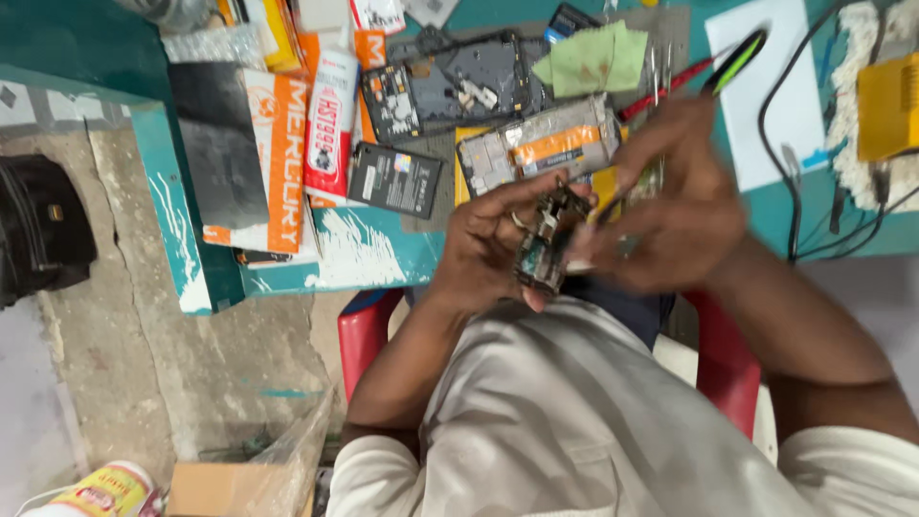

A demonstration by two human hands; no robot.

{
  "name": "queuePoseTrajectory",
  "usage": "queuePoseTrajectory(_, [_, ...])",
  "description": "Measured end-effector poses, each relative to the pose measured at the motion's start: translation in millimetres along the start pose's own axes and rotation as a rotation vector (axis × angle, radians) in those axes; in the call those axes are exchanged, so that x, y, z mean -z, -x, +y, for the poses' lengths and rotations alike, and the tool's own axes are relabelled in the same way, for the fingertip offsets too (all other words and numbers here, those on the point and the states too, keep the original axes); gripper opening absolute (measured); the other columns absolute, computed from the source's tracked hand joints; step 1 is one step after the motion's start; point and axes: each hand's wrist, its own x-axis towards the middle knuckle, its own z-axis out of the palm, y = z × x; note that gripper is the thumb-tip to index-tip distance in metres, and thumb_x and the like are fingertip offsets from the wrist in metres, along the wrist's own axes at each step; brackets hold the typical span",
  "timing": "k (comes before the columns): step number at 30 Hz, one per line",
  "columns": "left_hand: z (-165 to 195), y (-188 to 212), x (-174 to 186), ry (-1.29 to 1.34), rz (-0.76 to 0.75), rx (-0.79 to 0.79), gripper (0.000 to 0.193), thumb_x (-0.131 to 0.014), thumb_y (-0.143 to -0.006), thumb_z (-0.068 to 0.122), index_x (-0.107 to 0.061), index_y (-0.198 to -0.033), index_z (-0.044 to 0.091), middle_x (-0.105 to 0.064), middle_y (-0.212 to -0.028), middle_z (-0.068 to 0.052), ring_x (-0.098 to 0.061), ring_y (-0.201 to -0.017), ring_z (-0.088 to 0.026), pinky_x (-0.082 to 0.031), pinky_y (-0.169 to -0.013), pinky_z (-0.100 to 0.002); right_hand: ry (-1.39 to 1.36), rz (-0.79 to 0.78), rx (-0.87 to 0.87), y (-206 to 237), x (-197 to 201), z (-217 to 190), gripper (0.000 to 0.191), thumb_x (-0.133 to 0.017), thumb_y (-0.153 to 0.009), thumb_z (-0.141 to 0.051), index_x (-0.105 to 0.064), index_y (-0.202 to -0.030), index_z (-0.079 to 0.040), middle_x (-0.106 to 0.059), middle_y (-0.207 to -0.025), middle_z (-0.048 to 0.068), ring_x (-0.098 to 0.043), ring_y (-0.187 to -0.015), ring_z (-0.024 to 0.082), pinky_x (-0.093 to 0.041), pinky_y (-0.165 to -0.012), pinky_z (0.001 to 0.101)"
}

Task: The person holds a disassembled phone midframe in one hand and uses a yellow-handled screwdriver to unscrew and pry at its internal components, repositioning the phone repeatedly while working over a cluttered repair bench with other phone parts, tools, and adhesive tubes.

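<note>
My left hand grips a small phone circuit board just above my lap, in front of the table edge. My right hand is blurred and closes in on the board from the right, its fingers touching the board's right side. A tool with a black and green handle sticks up from behind the right hand and appears held in it. I cannot see its tip.
On the teal table lie an opened phone frame, a black battery, a phone part with orange tape, a green cloth, white paper, cables and a yellow box. A black bag sits on the floor.
</note>
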Motion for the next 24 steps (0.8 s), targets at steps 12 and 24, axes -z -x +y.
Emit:
queuePoseTrajectory(12, [-3.0,-4.0,-2.0,-0.016,-0.002,0.019,0.096,-0.090,-0.071,-0.016,-0.048,-0.155,-0.001,-0.057,-0.153,-0.011,-0.050,-0.148,-0.021,-0.042,-0.126,-0.038,-0.093,0.060,-0.049,-3.3,-10.8,-6.3,0.027,-0.097,-0.074,-0.021,-0.075,-0.089,-0.016,-0.052,-0.103,0.007,-0.050,-0.094,0.022,-0.035,-0.080,0.0408])
queuePoseTrajectory(24, [2.5,7.1,-6.2,-0.078,0.058,0.037,0.097,-0.090,-0.072,-0.017,-0.047,-0.157,0.002,-0.051,-0.156,-0.015,-0.048,-0.149,-0.027,-0.052,-0.112,-0.044,-0.188,0.238,-0.281,6.9,-20.6,-13.8,0.024,-0.093,-0.079,-0.007,-0.072,-0.090,-0.006,-0.049,-0.113,0.008,-0.052,-0.094,0.016,-0.047,-0.079,0.0267])
